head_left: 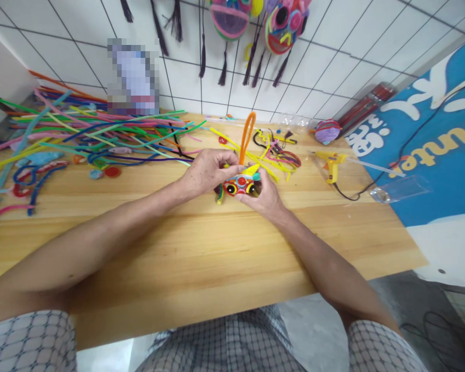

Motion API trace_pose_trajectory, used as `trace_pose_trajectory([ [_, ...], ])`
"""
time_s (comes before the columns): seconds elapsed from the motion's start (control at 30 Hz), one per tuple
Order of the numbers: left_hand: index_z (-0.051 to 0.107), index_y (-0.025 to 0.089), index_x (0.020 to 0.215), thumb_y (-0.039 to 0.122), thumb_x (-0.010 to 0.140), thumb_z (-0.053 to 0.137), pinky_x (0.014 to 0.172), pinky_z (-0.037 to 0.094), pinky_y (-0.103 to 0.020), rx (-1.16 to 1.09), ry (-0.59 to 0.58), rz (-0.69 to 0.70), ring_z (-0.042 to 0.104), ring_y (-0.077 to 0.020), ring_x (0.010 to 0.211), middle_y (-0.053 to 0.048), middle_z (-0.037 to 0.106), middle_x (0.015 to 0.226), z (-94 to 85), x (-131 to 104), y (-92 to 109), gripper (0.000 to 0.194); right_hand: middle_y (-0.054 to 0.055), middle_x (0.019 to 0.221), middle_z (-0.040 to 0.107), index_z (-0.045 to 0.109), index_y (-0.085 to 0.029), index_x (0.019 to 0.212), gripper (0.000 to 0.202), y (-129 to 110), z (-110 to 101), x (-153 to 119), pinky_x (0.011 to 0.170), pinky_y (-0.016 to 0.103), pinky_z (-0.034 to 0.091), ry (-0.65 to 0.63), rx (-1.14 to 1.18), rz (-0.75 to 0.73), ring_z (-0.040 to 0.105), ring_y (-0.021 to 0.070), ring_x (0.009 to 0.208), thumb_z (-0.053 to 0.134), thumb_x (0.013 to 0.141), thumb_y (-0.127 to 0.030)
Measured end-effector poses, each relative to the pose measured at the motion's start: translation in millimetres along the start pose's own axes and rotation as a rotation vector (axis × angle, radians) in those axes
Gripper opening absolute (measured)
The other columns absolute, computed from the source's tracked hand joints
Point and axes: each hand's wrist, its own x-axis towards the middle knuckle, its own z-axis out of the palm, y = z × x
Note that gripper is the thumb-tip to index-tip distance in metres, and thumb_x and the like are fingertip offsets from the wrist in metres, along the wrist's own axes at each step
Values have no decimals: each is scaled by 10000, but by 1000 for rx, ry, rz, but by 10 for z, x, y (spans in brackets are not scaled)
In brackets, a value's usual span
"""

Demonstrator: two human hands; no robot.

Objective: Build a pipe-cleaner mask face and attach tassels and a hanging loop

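Observation:
A small colourful craft figure [241, 185] with round black-and-yellow eyes and a red centre is held between both hands above the wooden table [201, 268]. My left hand [207, 170] grips its upper left side, thumb and fingers pinched together near the base of an orange pipe-cleaner loop [248, 135] that stands upright. My right hand [265, 196] is closed round the right side, its thumb below the figure's face. A yellow piece [251, 169] sticks up on top of the figure. The fingertips behind it are partly hidden.
Many coloured pipe cleaners [112, 132] lie across the back left. Yellow strips [273, 165] lie behind the hands. A yellow glue gun [332, 164] with a black cable rests at the right, near a clear plastic package [406, 189]. Decorated masks [287, 26] hang on the tiled wall.

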Motion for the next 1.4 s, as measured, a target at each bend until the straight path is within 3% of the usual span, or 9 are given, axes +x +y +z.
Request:
trace_pose_trajectory([
  [0.63,733,146,784,407,867,708,497,371,-218,-2,7,-1,504,-104,545,3,637,651,0,0,-1,275,119,1354,672,468,-271,1430,851,13,5,-7,1107,524,531,6,-6,3,662,332,1255,862,720,-525],
  [1.4,732,137,782,424,865,696,499,360,-221,6,5,-9,516,-107,549,-11,658,666,-5,0,-3,301,115,1315,668,479,-268,1420,826,22,12,-1,1038,512,574,6,16,-9,669,329,1220,871,723,-475],
])
